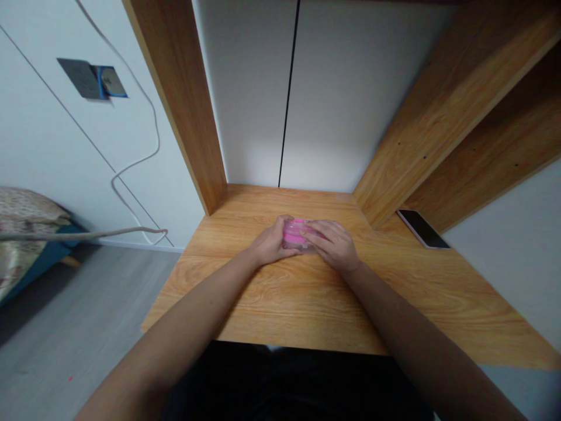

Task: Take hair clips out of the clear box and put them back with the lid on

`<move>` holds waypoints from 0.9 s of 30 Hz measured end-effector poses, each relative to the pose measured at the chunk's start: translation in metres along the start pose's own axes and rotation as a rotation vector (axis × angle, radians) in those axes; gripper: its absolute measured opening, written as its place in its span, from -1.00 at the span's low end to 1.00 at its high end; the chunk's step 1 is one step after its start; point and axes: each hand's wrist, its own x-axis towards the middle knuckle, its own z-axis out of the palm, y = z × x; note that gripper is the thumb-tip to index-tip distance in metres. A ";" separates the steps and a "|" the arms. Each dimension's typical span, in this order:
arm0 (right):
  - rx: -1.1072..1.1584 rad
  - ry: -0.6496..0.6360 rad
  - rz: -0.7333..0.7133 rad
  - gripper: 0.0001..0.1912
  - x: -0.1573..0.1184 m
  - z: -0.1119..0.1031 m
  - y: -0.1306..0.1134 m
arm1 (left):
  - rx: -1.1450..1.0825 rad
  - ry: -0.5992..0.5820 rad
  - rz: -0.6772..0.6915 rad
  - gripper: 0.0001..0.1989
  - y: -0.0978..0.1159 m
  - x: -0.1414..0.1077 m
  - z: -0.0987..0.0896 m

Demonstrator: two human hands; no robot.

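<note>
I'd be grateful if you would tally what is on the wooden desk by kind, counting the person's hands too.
Hands: 2 (left hand, right hand)
Pink plastic container: 1
Smartphone: 1
Total: 4

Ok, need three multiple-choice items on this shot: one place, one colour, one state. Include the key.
1. Where does the black phone lie?
A) on the wooden desk
B) on the floor
C) on a shelf

2. What colour is the container?
A) green
B) pink
C) black

3. How do the left hand and right hand stand to the container?
A) only the left touches it
B) neither touches it
C) both touch it

1: A, it lies flat at the desk's right side.
2: B, pink shows between the hands.
3: C, both hands clasp it from either side.
</note>
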 end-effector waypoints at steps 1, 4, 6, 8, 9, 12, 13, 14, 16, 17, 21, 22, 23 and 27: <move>0.025 0.007 0.030 -0.79 0.000 0.000 0.000 | -0.001 0.003 0.017 -0.08 -0.001 0.000 0.000; 0.097 0.056 0.135 -0.79 0.000 0.001 0.000 | -0.014 0.012 0.054 -0.01 -0.002 0.000 0.000; 0.111 0.107 0.198 -0.81 0.001 0.002 0.000 | -0.021 0.021 0.058 0.05 -0.002 0.000 0.000; 0.082 0.160 0.252 -0.84 0.001 0.002 -0.001 | -0.029 0.030 0.049 0.09 -0.002 0.001 0.001; 0.057 0.188 0.275 -0.86 0.002 0.002 -0.001 | -0.033 0.030 0.042 0.11 -0.002 0.001 0.001; 0.005 0.255 0.323 -0.87 0.000 0.003 -0.001 | -0.043 0.023 0.018 0.17 0.000 0.001 0.000; 0.003 0.268 0.334 -0.86 -0.001 0.004 -0.001 | -0.045 0.022 0.012 0.19 0.000 0.001 0.000; 0.010 0.273 0.347 -0.84 -0.003 0.005 -0.001 | -0.044 0.022 0.007 0.20 0.000 0.001 -0.001; 0.036 0.283 0.374 -0.82 -0.005 0.007 -0.001 | -0.038 0.023 -0.002 0.23 0.000 0.001 -0.001; 0.050 0.292 0.388 -0.80 -0.006 0.007 0.000 | -0.036 0.022 -0.005 0.24 0.000 0.001 -0.001; 0.078 0.329 0.421 -0.77 -0.008 0.008 0.002 | -0.028 0.016 -0.006 0.30 -0.001 0.002 0.000; 0.075 0.333 0.426 -0.78 -0.007 0.008 0.003 | -0.025 0.015 -0.003 0.30 -0.001 0.002 0.000; 0.072 0.335 0.429 -0.80 -0.007 0.008 0.003 | -0.023 0.015 0.001 0.30 0.000 0.002 0.000; 0.051 0.332 0.433 -0.79 -0.005 0.008 0.005 | -0.033 0.013 0.015 0.27 0.001 0.002 -0.001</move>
